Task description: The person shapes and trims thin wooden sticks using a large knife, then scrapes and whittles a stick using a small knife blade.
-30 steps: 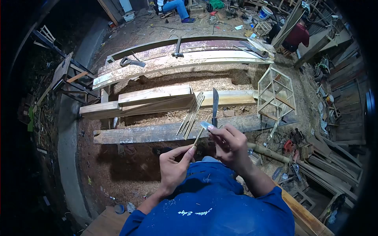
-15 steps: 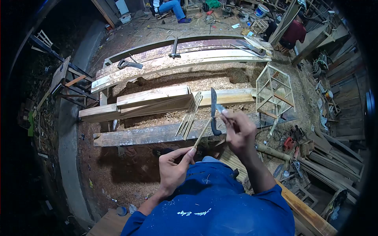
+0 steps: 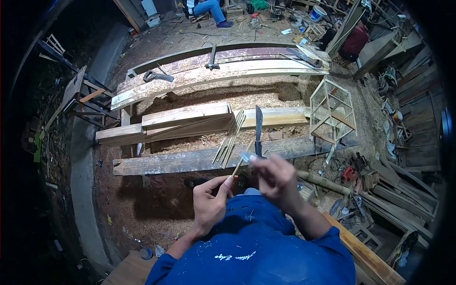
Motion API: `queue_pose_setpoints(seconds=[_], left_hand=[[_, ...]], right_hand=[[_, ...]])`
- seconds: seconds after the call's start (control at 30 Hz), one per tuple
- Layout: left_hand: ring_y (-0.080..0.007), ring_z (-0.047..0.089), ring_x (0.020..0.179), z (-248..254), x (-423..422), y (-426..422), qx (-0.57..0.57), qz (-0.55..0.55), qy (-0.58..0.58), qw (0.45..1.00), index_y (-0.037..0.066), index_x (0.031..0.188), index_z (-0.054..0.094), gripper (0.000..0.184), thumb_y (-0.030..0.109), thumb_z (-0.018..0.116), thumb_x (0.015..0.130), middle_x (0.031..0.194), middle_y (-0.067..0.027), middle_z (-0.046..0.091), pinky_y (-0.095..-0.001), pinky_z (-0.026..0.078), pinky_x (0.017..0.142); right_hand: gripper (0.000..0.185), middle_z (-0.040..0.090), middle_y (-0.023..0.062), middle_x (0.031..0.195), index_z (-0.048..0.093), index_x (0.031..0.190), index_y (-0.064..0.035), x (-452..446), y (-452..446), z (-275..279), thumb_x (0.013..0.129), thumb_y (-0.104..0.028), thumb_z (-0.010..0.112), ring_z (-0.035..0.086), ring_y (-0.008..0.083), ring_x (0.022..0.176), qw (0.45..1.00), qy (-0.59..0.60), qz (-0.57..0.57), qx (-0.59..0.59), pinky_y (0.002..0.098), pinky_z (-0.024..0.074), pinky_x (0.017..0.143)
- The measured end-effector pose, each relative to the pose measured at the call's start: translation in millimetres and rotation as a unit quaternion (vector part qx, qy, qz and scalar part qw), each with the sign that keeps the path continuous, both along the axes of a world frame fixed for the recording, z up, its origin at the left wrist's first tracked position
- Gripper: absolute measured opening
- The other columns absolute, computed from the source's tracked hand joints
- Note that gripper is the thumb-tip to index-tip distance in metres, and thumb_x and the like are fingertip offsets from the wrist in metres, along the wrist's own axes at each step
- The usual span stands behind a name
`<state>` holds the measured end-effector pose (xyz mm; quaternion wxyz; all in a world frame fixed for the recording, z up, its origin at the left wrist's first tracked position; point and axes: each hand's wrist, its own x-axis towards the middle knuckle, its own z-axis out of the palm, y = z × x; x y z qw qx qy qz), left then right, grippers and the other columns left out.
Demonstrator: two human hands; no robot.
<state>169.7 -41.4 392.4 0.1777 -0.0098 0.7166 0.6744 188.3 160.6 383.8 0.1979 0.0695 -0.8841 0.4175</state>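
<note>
My left hand [image 3: 210, 202] pinches a thin bamboo stick [image 3: 240, 165], which slants up and away to the right. In my right hand [image 3: 277, 178], the fingers close on a small, pale bluish, shiny flat piece [image 3: 246, 156]; its exact kind is unclear. This piece lies at or very near the stick's upper part; contact cannot be made out. Just beyond my right hand, a dark-bladed machete [image 3: 259, 126] rests across the planks, its handle partly hidden by the hand. A bunch of thin sticks [image 3: 231, 138] lies to its left.
A slatted wooden cage [image 3: 331, 114] stands at the right. On the far bench [image 3: 190, 76] lie a hammer [image 3: 212, 59] and a handsaw [image 3: 158, 76]. Long beams [image 3: 185, 116] cross the middle. Two people [image 3: 209, 8] [image 3: 355, 42] sit farther back.
My right hand has moved left and toward me, bringing the shiny piece from beside the machete blade down to the stick. My left hand has barely moved.
</note>
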Motion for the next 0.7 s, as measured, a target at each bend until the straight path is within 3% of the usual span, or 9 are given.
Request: queue_pose_setpoints(seconds=[0.2, 0.27, 0.4, 0.5, 0.63, 0.7], left_hand=[[-0.0022, 0.052, 0.062, -4.8, 0.0, -2.6, -0.018, -0.025, 0.020, 0.999, -0.002, 0.109, 0.078, 0.020, 0.013, 0.065, 0.105, 0.073, 0.0011, 0.065, -0.0200, 0.035, 0.052], [-0.0023, 0.053, 0.063, -3.3, 0.3, -1.5, -0.009, -0.018, -0.001, 1.000, -0.002, 0.109, 0.078, 0.021, 0.013, 0.065, 0.105, 0.072, 0.0013, 0.065, -0.0201, 0.036, 0.053], [-0.0027, 0.053, 0.063, -1.9, -1.6, -2.4, -0.022, -0.026, 0.016, 0.999, -0.003, 0.108, 0.078, 0.022, 0.013, 0.064, 0.105, 0.072, 0.0015, 0.064, -0.0203, 0.037, 0.054], [-0.0028, 0.053, 0.063, -3.1, -1.7, -0.8, -0.009, -0.016, 0.011, 1.000, -0.003, 0.107, 0.078, 0.022, 0.013, 0.064, 0.106, 0.072, 0.0014, 0.065, -0.0207, 0.037, 0.054], [-0.0029, 0.052, 0.062, 0.7, 0.9, -3.3, -0.050, -0.028, 0.008, 0.998, -0.004, 0.107, 0.078, 0.023, 0.014, 0.064, 0.106, 0.070, 0.0027, 0.062, -0.0207, 0.037, 0.053], [-0.0028, 0.052, 0.063, -1.5, 3.6, -6.1, -0.039, -0.045, -0.003, 0.998, -0.004, 0.107, 0.078, 0.023, 0.015, 0.064, 0.106, 0.069, 0.0027, 0.062, -0.0207, 0.037, 0.053]], right_hand=[[0.034, 0.055, 0.0119, 0.077, 0.072, 0.116, -0.0085, 2.4, -5.2, 2.4, 0.083, -0.003, 0.078, 0.060, 0.0304, 0.065, 0.996, -0.010, 0.085, 0.014, 0.0438, 0.0485, 0.056], [0.046, 0.055, 0.0077, 0.078, 0.072, 0.118, -0.0069, -7.2, 3.7, -5.8, 0.076, 0.012, 0.071, 0.057, 0.0215, 0.061, 1.000, 0.007, 0.015, -0.020, 0.0347, 0.0464, 0.053], [0.037, 0.054, 0.0081, 0.076, 0.073, 0.114, -0.0066, 2.8, -5.8, 0.8, 0.079, 0.009, 0.076, 0.055, 0.0210, 0.058, 0.996, 0.013, 0.088, -0.015, 0.0347, 0.0439, 0.050], [0.037, 0.051, 0.0080, 0.073, 0.074, 0.115, -0.0078, -5.4, -4.2, -3.9, 0.080, 0.007, 0.077, 0.052, 0.0215, 0.057, 1.000, 0.025, 0.004, -0.009, 0.0366, 0.0404, 0.049], [0.045, 0.052, 0.0116, 0.076, 0.073, 0.117, -0.0091, -1.5, 1.8, -11.9, 0.075, 0.006, 0.072, 0.058, 0.0303, 0.063, 0.997, 0.045, 0.047, 0.034, 0.0432, 0.0474, 0.056], [0.034, 0.056, 0.0130, 0.078, 0.073, 0.114, -0.0073, -18.4, 23.7, -12.4, 0.082, 0.004, 0.074, 0.060, 0.0286, 0.066, 0.997, 0.014, -0.070, 0.024, 0.0416, 0.0474, 0.056]])
